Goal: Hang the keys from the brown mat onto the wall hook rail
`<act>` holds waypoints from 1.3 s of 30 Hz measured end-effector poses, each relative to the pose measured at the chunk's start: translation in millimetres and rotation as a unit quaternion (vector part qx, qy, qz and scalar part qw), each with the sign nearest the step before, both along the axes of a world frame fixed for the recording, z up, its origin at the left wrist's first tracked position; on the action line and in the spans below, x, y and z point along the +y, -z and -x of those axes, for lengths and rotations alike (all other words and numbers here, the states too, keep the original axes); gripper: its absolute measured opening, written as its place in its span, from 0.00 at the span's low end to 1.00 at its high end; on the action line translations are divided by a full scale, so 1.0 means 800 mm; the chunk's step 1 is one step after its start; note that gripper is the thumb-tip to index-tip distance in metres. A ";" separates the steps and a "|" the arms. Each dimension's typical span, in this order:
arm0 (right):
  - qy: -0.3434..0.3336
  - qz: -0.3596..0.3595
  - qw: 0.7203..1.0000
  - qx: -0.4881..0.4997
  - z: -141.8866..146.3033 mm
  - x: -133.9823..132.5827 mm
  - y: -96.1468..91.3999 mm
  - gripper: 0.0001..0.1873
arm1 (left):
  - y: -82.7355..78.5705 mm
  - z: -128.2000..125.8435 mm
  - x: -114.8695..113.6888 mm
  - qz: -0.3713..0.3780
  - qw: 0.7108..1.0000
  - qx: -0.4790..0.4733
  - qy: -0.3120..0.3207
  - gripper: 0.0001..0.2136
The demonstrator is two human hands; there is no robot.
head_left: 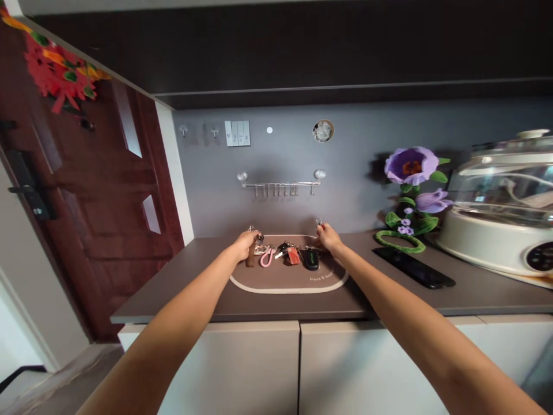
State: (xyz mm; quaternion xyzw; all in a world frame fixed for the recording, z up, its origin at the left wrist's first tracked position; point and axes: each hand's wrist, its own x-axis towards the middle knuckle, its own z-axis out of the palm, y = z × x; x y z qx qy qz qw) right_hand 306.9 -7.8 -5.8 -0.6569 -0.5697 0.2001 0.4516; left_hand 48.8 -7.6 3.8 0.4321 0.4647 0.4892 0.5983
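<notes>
At the far edge of the oval mat (289, 283), the left hand (244, 244) grips a brown-strap key bunch (251, 258), while the right hand (329, 237) pinches a small metal ring (318, 222) just above the black key fob (310, 259); pink-loop keys (266, 257) lie between them.

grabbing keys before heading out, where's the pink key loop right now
Head view, centre: the pink key loop lies on the oval mat, just right of the left hand and the brown key strap it holds, left of the red key tag.
</notes>
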 end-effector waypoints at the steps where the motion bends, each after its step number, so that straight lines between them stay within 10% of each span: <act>1: 0.007 0.006 1.000 -0.022 -0.006 -0.004 0.001 0.15 | 0.006 0.008 0.003 -0.034 0.999 0.037 -0.002 0.03; 9: -0.048 0.015 0.970 -0.239 -0.003 -0.017 -0.002 0.19 | 0.017 0.030 0.015 -0.227 0.921 0.316 0.002 0.12; 20: -0.051 -0.086 0.966 -0.241 0.014 -0.041 -0.024 0.17 | -0.007 0.035 -0.001 -0.274 0.947 0.166 -0.006 0.18; 24: -0.217 -0.081 0.961 -0.152 0.053 -0.065 -0.051 0.13 | -0.033 0.034 -0.027 -0.284 0.950 0.124 0.036 0.07; 28: -0.423 0.060 0.904 -0.017 0.100 -0.091 -0.070 0.25 | -0.048 0.034 -0.059 -0.235 0.952 0.053 0.191 0.22; 33: -0.465 0.147 0.852 0.192 0.130 -0.105 -0.050 0.34 | -0.022 0.047 -0.080 -0.131 0.952 -0.048 0.271 0.30; 39: -0.433 0.152 0.836 0.303 0.123 -0.112 -0.010 0.33 | 0.015 0.068 -0.088 -0.089 0.965 -0.097 0.225 0.30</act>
